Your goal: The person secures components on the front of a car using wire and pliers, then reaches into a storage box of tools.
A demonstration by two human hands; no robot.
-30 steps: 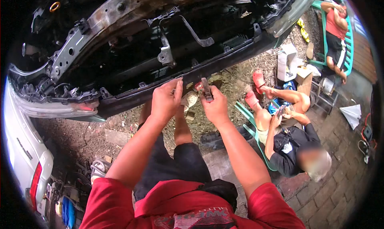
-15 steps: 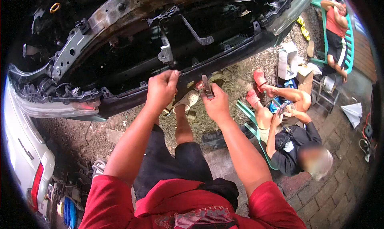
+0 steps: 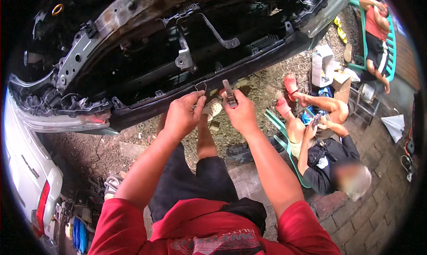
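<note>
My left hand is closed in a pinch in front of the car's bumper edge. A thin bent wire sticks up from its fingertips. To its right, my right hand is wrapped round a pair of pliers, with the worn metal jaws pointing up towards the car and a bit of red beside them. Most of the handles are hidden in the palm. Beyond both hands lies the opened front end of a dark car, where a metal latch bracket hangs down.
A seated person with red clogs holds a small object on the right. Another person rests on a green bench. A white box and a cardboard box stand between them. A white vehicle is at left.
My left hand has moved down and turned, and the bent wire now shows above its fingers. My right hand stays nearly in place with the pliers.
</note>
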